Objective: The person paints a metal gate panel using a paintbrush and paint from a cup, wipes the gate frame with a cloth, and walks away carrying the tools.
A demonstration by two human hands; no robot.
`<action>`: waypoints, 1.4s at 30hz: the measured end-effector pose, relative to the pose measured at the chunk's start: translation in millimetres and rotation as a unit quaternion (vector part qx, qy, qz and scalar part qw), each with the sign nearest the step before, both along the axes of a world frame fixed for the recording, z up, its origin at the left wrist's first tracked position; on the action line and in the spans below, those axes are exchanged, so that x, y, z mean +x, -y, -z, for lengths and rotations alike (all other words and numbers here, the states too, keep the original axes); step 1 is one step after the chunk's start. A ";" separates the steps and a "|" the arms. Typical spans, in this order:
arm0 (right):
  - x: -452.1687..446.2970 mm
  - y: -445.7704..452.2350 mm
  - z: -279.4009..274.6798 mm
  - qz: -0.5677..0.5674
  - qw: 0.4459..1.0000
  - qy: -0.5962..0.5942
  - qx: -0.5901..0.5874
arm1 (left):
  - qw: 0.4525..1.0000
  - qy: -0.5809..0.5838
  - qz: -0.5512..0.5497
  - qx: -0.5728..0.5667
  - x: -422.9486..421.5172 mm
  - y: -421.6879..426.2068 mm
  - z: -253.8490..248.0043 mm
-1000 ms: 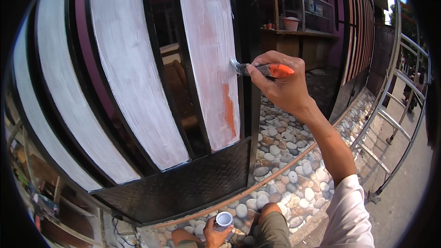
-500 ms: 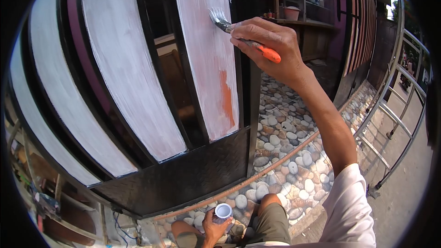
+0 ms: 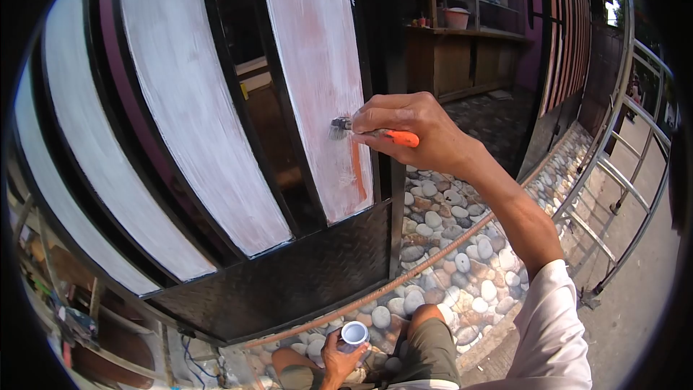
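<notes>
My right hand (image 3: 408,130) is closed around a paintbrush (image 3: 403,137) with an orange handle. Its bristles press on the rightmost slat (image 3: 310,50) of a black-framed gate, which wears streaky white paint. Just right of the bristles, a strip of orange-brown surface (image 3: 356,166) shows through, partly covered by the hand. Low in the view, my left hand (image 3: 339,357) grips a small cup of whitish paint (image 3: 354,333) above my lap. Other white-painted slats (image 3: 195,101) stand to the left.
A dark textured panel (image 3: 289,274) forms the gate's lower part. Pebbled ground (image 3: 462,260) lies below and to the right, with a metal ladder-like frame (image 3: 621,173) at far right. Behind the gate, a pink bucket (image 3: 456,19) sits on a wooden counter. Wooden pieces clutter the lower left.
My right hand has brought the brush down the slat, from its upper part to beside the orange-brown strip. The left hand with the cup has barely moved.
</notes>
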State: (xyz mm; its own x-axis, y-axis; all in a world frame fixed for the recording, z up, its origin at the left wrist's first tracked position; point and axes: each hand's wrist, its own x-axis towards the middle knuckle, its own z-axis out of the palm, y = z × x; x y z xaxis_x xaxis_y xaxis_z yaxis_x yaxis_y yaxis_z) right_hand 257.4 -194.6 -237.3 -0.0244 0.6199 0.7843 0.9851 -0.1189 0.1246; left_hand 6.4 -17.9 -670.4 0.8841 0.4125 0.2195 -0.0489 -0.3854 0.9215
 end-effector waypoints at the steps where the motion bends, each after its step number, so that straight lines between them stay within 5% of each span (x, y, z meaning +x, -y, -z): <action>1: 3.1 -3.2 -21.9 -0.007 1.000 0.010 0.023 | 1.000 0.001 -0.003 0.000 0.3 -0.1 -4.2; 8: 8.6 -11.2 -114.9 0.001 0.960 0.245 0.135 | 1.000 -0.004 -0.006 0.015 1.8 -4.2 -8.5; 15: 14.8 -14.8 -80.1 0.055 0.942 0.291 0.157 | 0.999 0.012 -0.006 0.035 1.4 -5.4 -28.8; 23: -19.5 3.7 98.7 0.045 0.998 0.021 -0.033 | 1.000 0.007 0.005 0.017 -3.0 1.4 -27.8; 29: -15.9 17.2 93.6 -0.024 0.991 -0.119 -0.062 | 1.000 0.008 0.009 0.008 -4.1 0.3 -14.5; 35: -7.1 12.7 39.5 0.006 0.996 0.033 0.082 | 1.000 0.019 -0.001 0.009 1.3 3.9 -30.7; 39: -51.1 19.0 90.1 -0.032 0.984 -0.097 0.148 | 0.999 0.022 -0.012 0.030 10.8 2.6 -49.5; 42: -82.0 22.2 153.2 -0.036 0.919 -0.369 0.133 | 0.998 0.033 -0.011 0.051 19.1 -1.0 -65.8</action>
